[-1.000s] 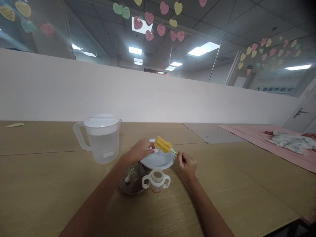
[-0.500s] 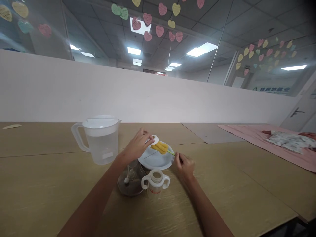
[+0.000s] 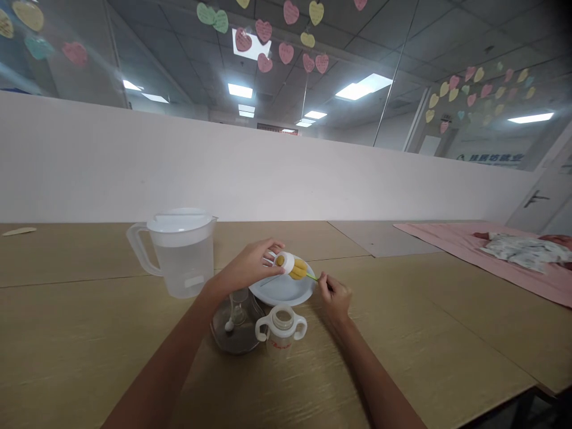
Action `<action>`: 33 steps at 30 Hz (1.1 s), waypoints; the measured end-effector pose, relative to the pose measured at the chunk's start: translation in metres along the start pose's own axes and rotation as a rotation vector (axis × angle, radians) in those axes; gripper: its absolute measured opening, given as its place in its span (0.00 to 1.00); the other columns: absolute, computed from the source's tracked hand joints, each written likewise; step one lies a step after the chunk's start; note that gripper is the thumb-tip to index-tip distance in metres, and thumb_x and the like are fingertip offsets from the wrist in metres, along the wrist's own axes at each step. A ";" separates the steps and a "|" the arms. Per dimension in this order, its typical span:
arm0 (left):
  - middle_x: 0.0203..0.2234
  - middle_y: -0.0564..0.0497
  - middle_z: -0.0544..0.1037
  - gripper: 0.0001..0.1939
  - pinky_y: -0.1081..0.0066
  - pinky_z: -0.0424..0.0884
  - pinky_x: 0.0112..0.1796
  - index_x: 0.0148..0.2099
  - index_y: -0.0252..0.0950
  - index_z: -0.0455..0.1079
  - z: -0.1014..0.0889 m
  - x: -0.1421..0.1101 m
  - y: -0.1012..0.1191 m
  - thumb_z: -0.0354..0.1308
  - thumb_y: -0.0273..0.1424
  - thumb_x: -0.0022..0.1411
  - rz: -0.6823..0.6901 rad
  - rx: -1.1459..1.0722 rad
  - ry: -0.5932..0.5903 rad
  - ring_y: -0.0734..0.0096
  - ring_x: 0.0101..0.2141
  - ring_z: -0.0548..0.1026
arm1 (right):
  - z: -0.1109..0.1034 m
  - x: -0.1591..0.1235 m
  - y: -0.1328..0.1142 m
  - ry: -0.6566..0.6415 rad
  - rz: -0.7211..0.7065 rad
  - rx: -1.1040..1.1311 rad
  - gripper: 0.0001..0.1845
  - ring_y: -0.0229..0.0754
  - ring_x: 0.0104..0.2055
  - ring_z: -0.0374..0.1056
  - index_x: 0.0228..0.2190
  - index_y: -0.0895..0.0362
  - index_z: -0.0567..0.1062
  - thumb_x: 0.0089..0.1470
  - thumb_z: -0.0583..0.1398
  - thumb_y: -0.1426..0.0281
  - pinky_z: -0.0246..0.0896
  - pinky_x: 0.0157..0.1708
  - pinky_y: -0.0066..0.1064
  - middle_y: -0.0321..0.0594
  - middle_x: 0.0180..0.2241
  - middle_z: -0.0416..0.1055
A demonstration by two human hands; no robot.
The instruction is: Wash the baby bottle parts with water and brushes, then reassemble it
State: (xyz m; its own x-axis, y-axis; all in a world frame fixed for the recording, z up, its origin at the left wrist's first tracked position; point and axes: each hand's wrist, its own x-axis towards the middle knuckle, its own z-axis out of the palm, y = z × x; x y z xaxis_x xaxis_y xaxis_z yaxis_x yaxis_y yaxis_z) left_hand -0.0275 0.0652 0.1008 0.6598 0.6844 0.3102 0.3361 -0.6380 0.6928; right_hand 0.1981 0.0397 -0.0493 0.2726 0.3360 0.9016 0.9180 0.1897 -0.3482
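My left hand (image 3: 254, 262) pinches a white bottle collar ring (image 3: 286, 262) above a white plate (image 3: 286, 294). The yellow sponge head of a bottle brush (image 3: 299, 270) passes through that ring, with its tip showing on the left side. My right hand (image 3: 335, 296) is closed on the brush's thin green handle, to the right of the plate. In front of the plate an uncapped baby bottle (image 3: 281, 344) with two white handles stands upright. Left of it, a grey metal tray (image 3: 230, 345) holds clear bottle parts and a white ball-ended tube, partly behind my left forearm.
A lidded clear pitcher (image 3: 185, 262) with liquid stands at the left. On the far right, a small figure in white printed clothing (image 3: 518, 251) lies on a pink cloth (image 3: 429, 235). A white wall (image 3: 268, 173) with glass above borders the table's back.
The ring has tilted and moved slightly right and down over the brush head, whose yellow tip now shows through it. My right hand has stayed nearly in place.
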 end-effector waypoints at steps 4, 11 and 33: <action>0.48 0.47 0.71 0.22 0.67 0.70 0.43 0.48 0.36 0.66 0.003 0.000 0.001 0.58 0.35 0.49 0.035 -0.066 -0.056 0.65 0.42 0.73 | 0.000 -0.001 -0.002 -0.029 0.101 0.117 0.24 0.28 0.16 0.43 0.11 0.60 0.60 0.55 0.50 0.65 0.40 0.19 0.24 0.29 0.12 0.47; 0.48 0.46 0.71 0.23 0.67 0.70 0.44 0.49 0.36 0.65 0.006 0.001 -0.002 0.59 0.31 0.48 0.028 -0.241 -0.135 0.63 0.46 0.71 | -0.003 -0.001 -0.005 -0.032 0.166 0.201 0.23 0.28 0.17 0.43 0.11 0.59 0.59 0.55 0.50 0.65 0.41 0.19 0.24 0.29 0.13 0.45; 0.18 0.50 0.74 0.21 0.76 0.65 0.22 0.26 0.32 0.68 0.012 0.004 -0.010 0.52 0.48 0.53 -0.109 -0.041 -0.030 0.72 0.21 0.72 | -0.005 0.001 -0.004 0.014 -0.029 0.123 0.23 0.28 0.16 0.43 0.11 0.59 0.58 0.55 0.51 0.69 0.40 0.19 0.25 0.29 0.12 0.47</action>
State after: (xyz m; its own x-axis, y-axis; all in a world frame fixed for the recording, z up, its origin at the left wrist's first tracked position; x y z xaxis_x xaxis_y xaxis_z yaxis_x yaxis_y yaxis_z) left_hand -0.0202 0.0701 0.0879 0.6410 0.7377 0.2119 0.3795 -0.5446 0.7479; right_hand 0.1964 0.0348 -0.0456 0.2515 0.3161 0.9148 0.8834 0.3111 -0.3504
